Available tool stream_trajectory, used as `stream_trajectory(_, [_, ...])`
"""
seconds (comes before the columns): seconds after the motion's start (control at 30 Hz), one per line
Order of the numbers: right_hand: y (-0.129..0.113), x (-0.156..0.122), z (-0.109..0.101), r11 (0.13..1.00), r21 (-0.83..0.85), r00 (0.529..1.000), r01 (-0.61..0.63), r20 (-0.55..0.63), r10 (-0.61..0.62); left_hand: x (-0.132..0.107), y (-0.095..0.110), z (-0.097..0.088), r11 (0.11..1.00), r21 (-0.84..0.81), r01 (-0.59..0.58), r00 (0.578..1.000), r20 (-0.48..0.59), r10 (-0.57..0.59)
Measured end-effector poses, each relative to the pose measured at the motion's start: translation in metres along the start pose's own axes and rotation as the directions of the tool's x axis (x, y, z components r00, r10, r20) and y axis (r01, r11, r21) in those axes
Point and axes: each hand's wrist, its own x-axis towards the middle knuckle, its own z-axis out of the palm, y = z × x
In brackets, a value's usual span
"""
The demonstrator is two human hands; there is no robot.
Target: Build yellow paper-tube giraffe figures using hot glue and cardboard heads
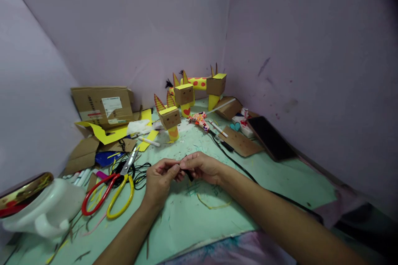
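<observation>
My left hand [161, 178] and my right hand [202, 167] meet over the middle of the table, thumbs and fingertips pinched together. Between them is a short bundle of black yarn [189, 175], its lower end hanging below my fingers. Part of the bundle is hidden by the fingertips. More black yarn [141, 172] lies in loose loops left of my left hand. Scissors [124, 182] with one red and one yellow handle rest beside it, blades slightly apart. A thin yellow strip [213, 207] curves on the table under my right wrist.
Cardboard-headed figures with yellow bodies [169, 120] stand at the back. A patterned glue gun [199, 121] with a black cord lies before them. On the right are a phone [272, 138] and cardboard [241, 143]; on the left, a cardboard box [102, 105] and a white container [46, 209].
</observation>
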Motion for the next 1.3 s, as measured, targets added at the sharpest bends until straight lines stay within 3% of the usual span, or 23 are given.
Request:
stream_trajectory(0.27, [0.002, 0.001, -0.004, 0.999, -0.022, 0.996, -0.040, -0.084, 0.038, 0.001, -0.001, 0.004, 0.998, 0.054, -0.013, 0.999, -0.044, 0.015])
stream_trajectory(0.43, [0.003, 0.000, -0.001, 0.998, -0.055, 0.991, -0.043, -0.133, 0.035, 0.001, -0.010, 0.004, 0.997, 0.071, 0.040, 0.999, -0.013, -0.039])
stream_trajectory(0.77, [0.003, 0.000, 0.003, 0.996, -0.091, 0.982, -0.021, -0.187, 0.004, 0.001, -0.015, 0.007, 0.987, 0.157, 0.026, 1.000, 0.012, -0.029])
stream_trajectory(1.3, [0.008, 0.005, 0.002, 0.973, -0.212, 0.967, 0.087, -0.218, -0.134, 0.007, -0.017, 0.006, 0.982, 0.186, -0.020, 0.999, 0.047, 0.011])
